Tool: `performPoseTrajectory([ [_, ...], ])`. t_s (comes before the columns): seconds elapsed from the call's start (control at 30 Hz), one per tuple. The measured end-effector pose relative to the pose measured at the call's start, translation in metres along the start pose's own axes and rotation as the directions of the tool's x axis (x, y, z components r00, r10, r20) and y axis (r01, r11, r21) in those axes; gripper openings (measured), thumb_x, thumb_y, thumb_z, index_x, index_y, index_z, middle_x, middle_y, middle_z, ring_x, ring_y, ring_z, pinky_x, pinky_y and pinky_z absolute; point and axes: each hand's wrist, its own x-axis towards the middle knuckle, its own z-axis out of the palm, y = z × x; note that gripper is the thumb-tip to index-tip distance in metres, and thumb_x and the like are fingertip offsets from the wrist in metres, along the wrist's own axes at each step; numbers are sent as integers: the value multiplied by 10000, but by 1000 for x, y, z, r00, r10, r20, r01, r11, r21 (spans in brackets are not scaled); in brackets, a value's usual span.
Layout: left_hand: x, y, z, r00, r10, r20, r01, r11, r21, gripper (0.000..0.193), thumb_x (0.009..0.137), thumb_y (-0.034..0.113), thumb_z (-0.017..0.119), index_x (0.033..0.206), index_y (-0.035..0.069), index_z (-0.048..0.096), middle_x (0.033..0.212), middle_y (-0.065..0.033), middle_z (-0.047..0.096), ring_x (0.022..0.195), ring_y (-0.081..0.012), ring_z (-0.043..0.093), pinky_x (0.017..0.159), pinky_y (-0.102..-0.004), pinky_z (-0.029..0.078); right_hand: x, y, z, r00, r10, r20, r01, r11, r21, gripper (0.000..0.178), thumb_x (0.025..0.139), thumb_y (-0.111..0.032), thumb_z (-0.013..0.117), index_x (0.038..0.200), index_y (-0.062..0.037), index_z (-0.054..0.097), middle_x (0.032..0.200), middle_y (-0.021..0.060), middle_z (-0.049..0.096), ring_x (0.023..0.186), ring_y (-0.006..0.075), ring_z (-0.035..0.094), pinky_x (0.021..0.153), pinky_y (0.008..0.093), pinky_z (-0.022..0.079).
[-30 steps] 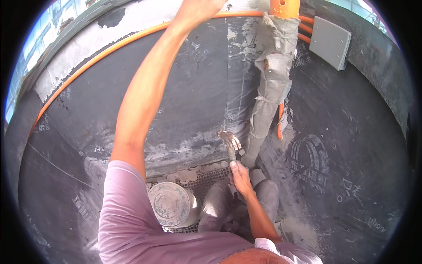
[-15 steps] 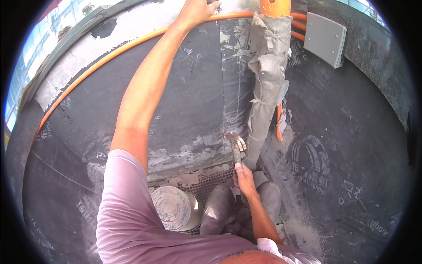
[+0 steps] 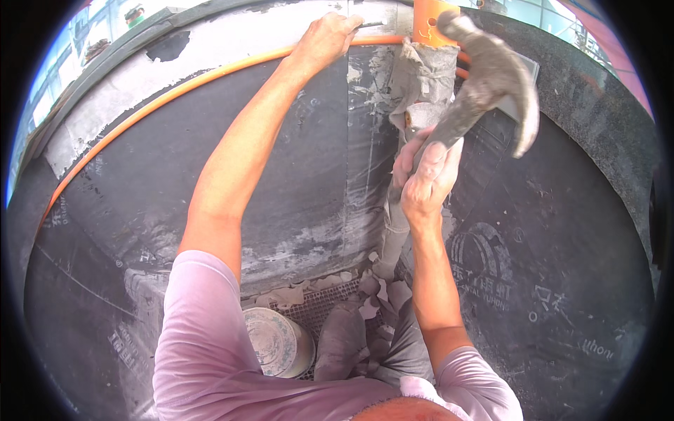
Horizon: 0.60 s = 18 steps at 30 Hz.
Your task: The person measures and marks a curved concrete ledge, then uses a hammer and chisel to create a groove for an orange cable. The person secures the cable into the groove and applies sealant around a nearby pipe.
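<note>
My right hand is closed round the handle of a claw hammer, raised high in front of the wrapped pipe. Its head is slightly blurred, with the claw curving down on the right. At the top of the wall my left hand pinches a thin, dark, nail-like rod, which points right across the pale strip. Just below that hand an orange conduit runs along the wall to a thick orange pipe. Grey wrapping covers the pipe lower down.
A lidded bucket stands by my left leg. Black sheeting lines the walls in front and at the right. Broken pale pieces lie on a dark studded mat. The hammer partly hides a grey box.
My right hand has lifted the hammer from low by my knees up to pipe height. My left hand has shifted right and slightly down, and the thin rod now shows in its fingers.
</note>
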Motion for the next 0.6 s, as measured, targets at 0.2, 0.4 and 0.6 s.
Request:
performPoseTrajectory([
  [0.2,3,1,2,1000,-14,26,13,999,32,203,1015,109,641,1201,90,720,919,-238,745,937,-438,741,776,-536,608,52,41,1,997,78,25,-54,852,-520,374,1162,-408,522,1049,-51,525,703,8,534,513,104,490,466,316,437],
  [0.4,-1,2,-5,997,43,-68,-45,999,-22,92,971,75,605,989,10,668,788,-310,643,769,-517,666,671,-589,531,31,-3,5,998,-54,-45,45,983,-178,434,1149,-490,511,1113,-57,508,683,20,542,483,88,484,427,253,397],
  [0.6,1,8,0,996,20,-87,-27,996,-84,138,979,78,623,1058,14,715,887,-305,690,873,-494,691,763,-571,555,49,42,4,988,-153,-2,142,920,-364,353,1151,-416,539,1040,-86,485,668,-38,456,498,69,423,431,262,369],
])
